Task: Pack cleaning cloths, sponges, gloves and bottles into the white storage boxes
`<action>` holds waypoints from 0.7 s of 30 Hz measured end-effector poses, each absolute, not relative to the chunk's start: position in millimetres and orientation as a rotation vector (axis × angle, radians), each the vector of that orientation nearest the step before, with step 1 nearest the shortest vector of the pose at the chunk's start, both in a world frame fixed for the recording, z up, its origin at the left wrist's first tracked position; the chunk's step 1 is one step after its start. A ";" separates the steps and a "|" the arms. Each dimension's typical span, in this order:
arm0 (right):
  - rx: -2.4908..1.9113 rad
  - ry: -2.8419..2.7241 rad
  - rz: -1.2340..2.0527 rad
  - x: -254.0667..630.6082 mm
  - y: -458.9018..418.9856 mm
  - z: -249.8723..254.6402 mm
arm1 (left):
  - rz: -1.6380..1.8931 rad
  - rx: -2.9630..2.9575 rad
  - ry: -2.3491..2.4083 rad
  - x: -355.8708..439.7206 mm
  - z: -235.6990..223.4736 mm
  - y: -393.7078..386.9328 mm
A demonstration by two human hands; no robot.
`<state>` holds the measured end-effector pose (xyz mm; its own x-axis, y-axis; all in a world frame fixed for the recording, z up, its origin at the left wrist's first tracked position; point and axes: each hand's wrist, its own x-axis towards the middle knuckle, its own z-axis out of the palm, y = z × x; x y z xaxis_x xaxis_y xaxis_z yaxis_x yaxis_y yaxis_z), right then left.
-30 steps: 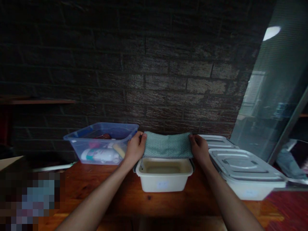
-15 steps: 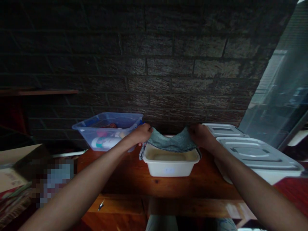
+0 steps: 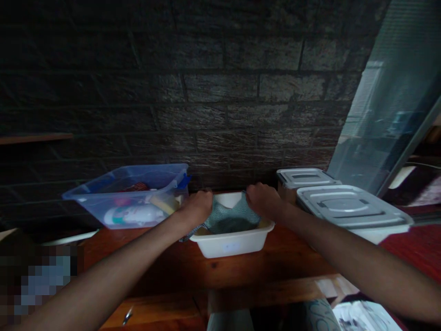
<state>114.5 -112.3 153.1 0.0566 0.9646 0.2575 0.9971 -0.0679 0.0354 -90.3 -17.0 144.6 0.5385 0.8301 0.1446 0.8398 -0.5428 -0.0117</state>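
A grey-green cloth (image 3: 229,218) with a dark checked edge sags down inside a small white plastic tub (image 3: 234,246) on the wooden table. At the tub's left side, my left hand (image 3: 200,204) is closed on one end of the cloth. My right hand (image 3: 263,198) grips the other end, above the tub's right rim. A strip of the checked edge hangs over the tub's left rim. Whatever lies under the cloth in the tub is hidden.
On the left stands a clear blue-tinted bin (image 3: 124,202) holding a white bottle (image 3: 134,214) and other items. White lidded boxes (image 3: 349,207) are on the right. A dark brick wall (image 3: 206,92) rises behind the wooden table (image 3: 220,271).
The cloth was held stretched above the tub's back part; its middle has dropped and now sags into the tub. Both hands have come closer together. The camera view has also shifted.
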 end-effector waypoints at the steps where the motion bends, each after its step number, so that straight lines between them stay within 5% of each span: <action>1: -2.162 -2.061 -0.326 113.0 -111.7 152.3 | -0.147 -2.664 -1.447 -89.1 144.7 -18.3; 14: -2.100 -2.392 -0.317 108.6 -96.4 139.5 | 0.247 -2.607 -1.202 -70.2 148.8 -29.5; 21: -2.010 -2.407 -0.304 97.5 -103.9 143.1 | 0.147 -2.763 -1.005 -69.9 158.7 -42.5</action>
<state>97.5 -103.9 143.1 -0.1858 0.9757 0.1164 0.9740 0.1672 0.1531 -69.9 -42.5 158.7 0.7642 0.6445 -0.0254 0.6249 -0.7496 -0.2183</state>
